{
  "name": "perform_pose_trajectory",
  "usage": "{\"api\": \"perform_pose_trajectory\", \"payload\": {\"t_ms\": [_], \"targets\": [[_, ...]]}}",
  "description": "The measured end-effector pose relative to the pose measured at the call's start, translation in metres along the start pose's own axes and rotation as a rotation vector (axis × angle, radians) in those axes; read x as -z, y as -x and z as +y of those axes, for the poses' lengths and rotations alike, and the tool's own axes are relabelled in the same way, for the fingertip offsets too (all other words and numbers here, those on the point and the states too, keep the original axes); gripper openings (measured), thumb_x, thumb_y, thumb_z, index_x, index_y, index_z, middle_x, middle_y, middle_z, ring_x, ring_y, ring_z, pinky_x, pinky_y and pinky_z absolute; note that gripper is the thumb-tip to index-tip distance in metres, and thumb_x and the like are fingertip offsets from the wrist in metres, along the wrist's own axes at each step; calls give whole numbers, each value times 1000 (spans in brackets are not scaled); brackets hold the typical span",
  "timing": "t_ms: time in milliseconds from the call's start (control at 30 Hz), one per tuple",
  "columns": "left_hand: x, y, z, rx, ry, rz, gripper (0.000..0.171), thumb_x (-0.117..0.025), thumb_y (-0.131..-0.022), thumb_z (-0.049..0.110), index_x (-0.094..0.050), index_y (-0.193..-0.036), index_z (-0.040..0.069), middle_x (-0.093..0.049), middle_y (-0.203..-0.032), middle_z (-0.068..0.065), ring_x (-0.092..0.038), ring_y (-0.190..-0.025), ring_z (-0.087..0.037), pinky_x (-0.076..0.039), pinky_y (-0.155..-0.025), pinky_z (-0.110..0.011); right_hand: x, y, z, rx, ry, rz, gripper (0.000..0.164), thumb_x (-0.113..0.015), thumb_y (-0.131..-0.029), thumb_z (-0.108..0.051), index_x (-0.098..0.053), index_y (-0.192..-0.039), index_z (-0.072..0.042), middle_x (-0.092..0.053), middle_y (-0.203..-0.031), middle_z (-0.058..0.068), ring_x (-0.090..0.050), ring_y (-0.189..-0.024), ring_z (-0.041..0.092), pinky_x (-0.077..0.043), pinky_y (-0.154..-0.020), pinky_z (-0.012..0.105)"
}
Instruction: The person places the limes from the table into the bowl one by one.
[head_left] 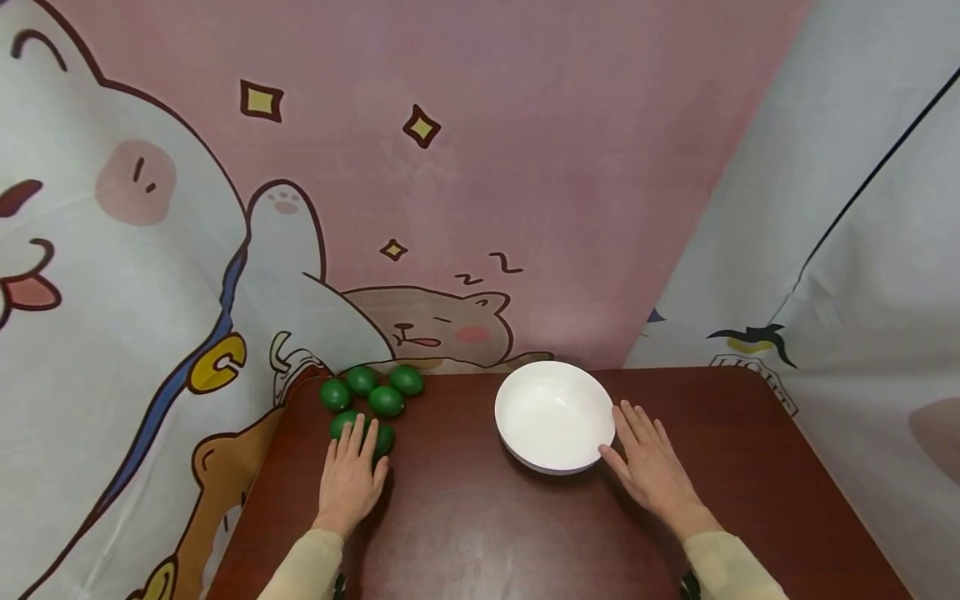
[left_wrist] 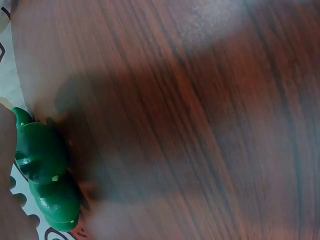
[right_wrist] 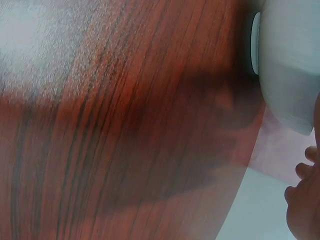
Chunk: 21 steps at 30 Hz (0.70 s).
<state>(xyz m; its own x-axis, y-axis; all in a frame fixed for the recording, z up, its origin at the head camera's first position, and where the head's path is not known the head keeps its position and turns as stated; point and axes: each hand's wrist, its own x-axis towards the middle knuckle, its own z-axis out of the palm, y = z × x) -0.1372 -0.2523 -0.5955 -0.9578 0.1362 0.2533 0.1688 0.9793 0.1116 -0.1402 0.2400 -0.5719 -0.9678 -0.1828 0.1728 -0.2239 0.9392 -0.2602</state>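
At the back left of the table lie several green limes, bunched together. My left hand is stretched out with straight fingers over the nearest limes, partly hiding them; whether it touches them I cannot tell. In the left wrist view, limes sit beside that hand's edge. A white bowl stands upright to the right of the limes, its inside bare. My right hand is spread flat beside the bowl's right side, thumb and fingertips at the rim. The right wrist view shows the bowl's outer wall.
The dark reddish-brown wooden table has its far edge just behind the bowl and limes. A cloth with cartoon animals hangs right behind that edge and along the sides.
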Motion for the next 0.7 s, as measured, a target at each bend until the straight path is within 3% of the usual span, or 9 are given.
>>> {"api": "perform_pose_trajectory", "payload": {"t_ms": [533, 700], "targets": [[-6, -1, 4, 12, 38, -34, 69, -71, -98, 25, -43, -155, 0, -40, -160, -24, -44, -141, -46, -39, -112, -61, -5, 0, -7, -68, -57, -58, 89, -58, -101, -53, -28, -158, 8, -27, -164, 29, -28, -151, 48, -23, -120, 64], [-5, -3, 7, 10, 53, -4, 67, -74, -95, 21, -46, -152, -2, -44, -156, -26, -47, -137, -47, -41, -109, -61, -6, 0, -7, -81, -85, -79, 91, -57, -101, -55, -27, -159, 8, -25, -165, 29, -26, -151, 47, -23, -120, 64]]}}
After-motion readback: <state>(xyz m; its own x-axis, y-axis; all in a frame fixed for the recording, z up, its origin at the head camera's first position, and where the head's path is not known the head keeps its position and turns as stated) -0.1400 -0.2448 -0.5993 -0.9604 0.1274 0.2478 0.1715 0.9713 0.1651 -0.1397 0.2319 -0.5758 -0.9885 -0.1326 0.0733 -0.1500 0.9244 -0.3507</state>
